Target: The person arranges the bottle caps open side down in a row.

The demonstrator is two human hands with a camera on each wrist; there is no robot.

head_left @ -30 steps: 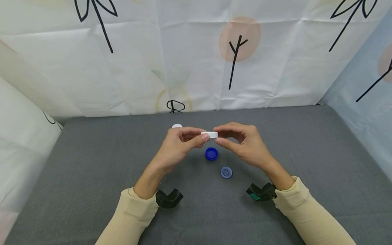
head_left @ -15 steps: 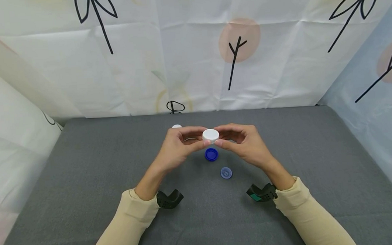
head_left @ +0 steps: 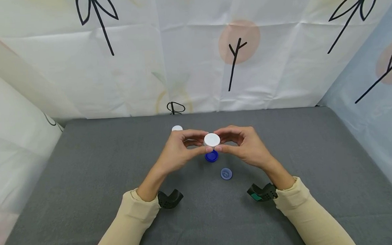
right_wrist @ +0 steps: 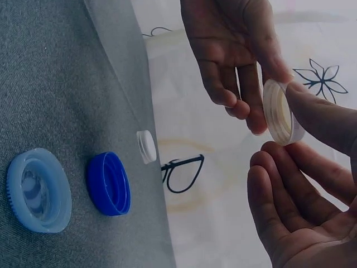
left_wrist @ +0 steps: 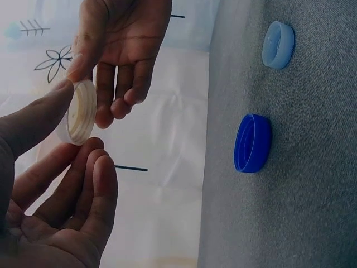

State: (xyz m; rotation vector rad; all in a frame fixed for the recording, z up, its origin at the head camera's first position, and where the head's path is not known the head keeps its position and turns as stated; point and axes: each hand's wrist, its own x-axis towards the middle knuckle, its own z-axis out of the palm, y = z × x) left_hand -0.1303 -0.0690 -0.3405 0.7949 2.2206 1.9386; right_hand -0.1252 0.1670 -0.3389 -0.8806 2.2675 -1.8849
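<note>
Between both hands, above the table, a white bottle cap is held with its flat top facing up in the head view. My left hand pinches its left side between thumb and fingers, and my right hand pinches the right side. The wrist views show the threaded hollow underside of this white cap. Below it on the cloth lies a dark blue cap, hollow side up, partly covered by the held cap in the head view. Nearer to me rests a light blue cap, also hollow side up.
Another white cap lies behind my left hand, partly hidden by it in the head view. Grey cloth covers the table. A white printed sheet hangs along the back edge, with more sheets at both sides.
The white cap was seen edge-on and has been tilted so its flat top shows. Both hands have lowered slightly towards me with it. The caps on the table have stayed put.
</note>
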